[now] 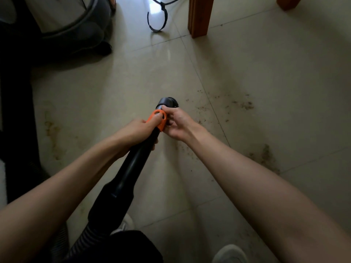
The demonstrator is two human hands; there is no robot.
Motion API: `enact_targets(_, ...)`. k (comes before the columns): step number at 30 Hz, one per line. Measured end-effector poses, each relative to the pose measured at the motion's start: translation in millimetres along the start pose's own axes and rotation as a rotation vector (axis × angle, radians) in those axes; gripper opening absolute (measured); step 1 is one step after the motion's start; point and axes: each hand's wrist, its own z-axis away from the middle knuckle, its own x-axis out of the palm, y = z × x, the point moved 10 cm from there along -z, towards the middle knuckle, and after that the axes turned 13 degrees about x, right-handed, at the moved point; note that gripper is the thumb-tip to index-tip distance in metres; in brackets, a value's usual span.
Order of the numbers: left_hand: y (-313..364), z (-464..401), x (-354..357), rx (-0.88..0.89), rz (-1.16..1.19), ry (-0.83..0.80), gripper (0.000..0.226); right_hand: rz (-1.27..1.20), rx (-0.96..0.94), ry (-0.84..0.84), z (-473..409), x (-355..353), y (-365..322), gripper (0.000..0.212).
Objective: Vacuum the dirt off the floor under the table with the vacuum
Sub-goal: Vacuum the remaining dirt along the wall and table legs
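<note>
A black vacuum wand (pixel 133 168) runs from the ribbed hose at the bottom left up to an orange collar (pixel 158 119) and a dark round nozzle (pixel 168 103) over the pale tiled floor. My left hand (pixel 137 132) grips the wand just below the collar, thumb on the orange part. My right hand (pixel 177 123) holds the joint between collar and nozzle from the right. Brown dirt specks (pixel 245 105) lie scattered right of the nozzle, with a denser patch of dirt (pixel 266 154) nearer me on the right.
The vacuum's drum body (pixel 62 21) stands at the top left. A wooden table leg (pixel 199 16) rises at the top centre, a second leg (pixel 288 1) at the top right. A black cord with a strap loop (pixel 158 18) lies between. My shoes (pixel 229 253) show below.
</note>
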Motion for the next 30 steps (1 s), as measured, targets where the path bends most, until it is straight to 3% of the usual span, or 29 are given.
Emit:
enact_targets(9, 8.7, -7.1, 11.6, 0.003, 0.046, 0.010, 0.051, -0.096, -0.082, 0.001, -6.5, -10.6, -13.8, 0.026)
enact_targets(18, 29.9, -33.6, 24.4, -0.001, -0.063, -0.018, 0.050, -0.149, -0.106, -0.006, -10.5, -23.6, -44.7, 0.009)
enact_targets(30, 54.2, -56.2, 35.8, 0.026, -0.234, -0.019, 0.056, -0.160, -0.159, -0.017, -8.5, -39.5, -69.0, 0.020)
